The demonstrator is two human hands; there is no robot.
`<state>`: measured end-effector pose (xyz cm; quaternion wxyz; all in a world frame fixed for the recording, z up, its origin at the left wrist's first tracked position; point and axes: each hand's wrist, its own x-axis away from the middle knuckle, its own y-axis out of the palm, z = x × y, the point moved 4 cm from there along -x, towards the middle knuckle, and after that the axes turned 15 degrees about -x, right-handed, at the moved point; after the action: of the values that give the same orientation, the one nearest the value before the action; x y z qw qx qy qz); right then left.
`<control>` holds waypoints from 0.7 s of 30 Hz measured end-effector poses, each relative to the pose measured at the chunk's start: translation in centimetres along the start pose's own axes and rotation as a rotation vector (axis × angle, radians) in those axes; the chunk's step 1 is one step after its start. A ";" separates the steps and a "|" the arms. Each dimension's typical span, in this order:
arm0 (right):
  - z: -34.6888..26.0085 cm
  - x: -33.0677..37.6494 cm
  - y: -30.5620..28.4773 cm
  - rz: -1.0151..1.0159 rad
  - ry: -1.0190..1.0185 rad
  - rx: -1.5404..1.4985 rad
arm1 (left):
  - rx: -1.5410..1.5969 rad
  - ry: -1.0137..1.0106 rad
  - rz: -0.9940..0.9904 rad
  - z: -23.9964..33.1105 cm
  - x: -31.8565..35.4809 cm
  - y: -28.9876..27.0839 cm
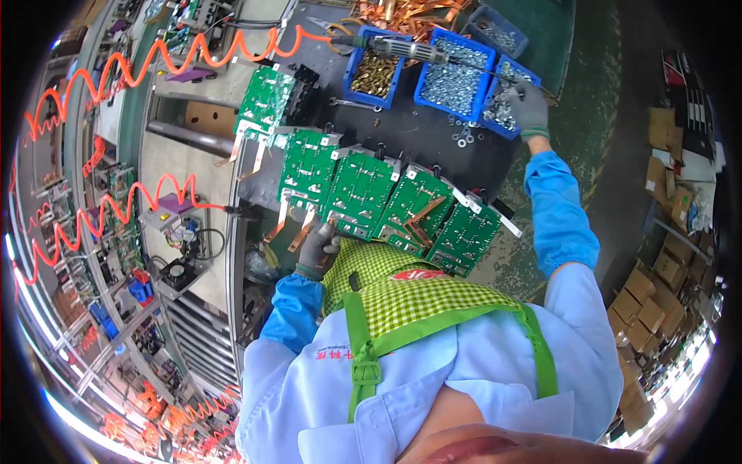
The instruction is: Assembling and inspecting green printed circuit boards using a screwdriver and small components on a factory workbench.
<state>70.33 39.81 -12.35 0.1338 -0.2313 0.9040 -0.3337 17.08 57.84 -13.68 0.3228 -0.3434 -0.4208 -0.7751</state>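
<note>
My right hand [529, 108], in a grey glove, reaches over the rightmost blue bin [498, 129] of silvery fasteners. Its fingers are bent together at the contents; anything between them is hidden. My left hand [314, 253], also gloved, is closed at the near edge of a green circuit board [359, 189], close to my apron. What its fingers hold is too small to make out. More boards stand in the row: one [307, 166] to the left with copper strips hanging off it, one [413, 203] with copper strips lying on it, and one [464, 236] at the right end.
A power screwdriver [406, 49] on a coiled orange cord lies across a bin [365, 98] of brass-coloured fasteners and a bin [446, 111] of silvery ones. Loose washers [464, 140] and a wrench [352, 104] lie on the dark table. Copper pieces [410, 15] are heaped behind.
</note>
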 end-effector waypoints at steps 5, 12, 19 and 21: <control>-5.8 0.5 3.1 -0.247 -0.105 -0.265 | -0.022 0.049 0.019 0.6 1.1 0.5; -7.2 -0.8 11.1 -0.633 -0.156 0.392 | -0.043 0.033 0.047 0.6 0.9 0.8; -6.1 -1.7 13.2 -0.673 -0.160 0.556 | -0.075 0.075 0.060 0.7 0.8 1.8; -6.3 -1.7 13.4 -0.675 -0.136 0.598 | -0.036 0.106 0.088 0.6 1.2 1.4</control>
<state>64.85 53.04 -16.48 0.1377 -0.4855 0.6312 -0.5889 17.71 57.53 -11.87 0.3724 -0.3258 -0.3734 -0.7848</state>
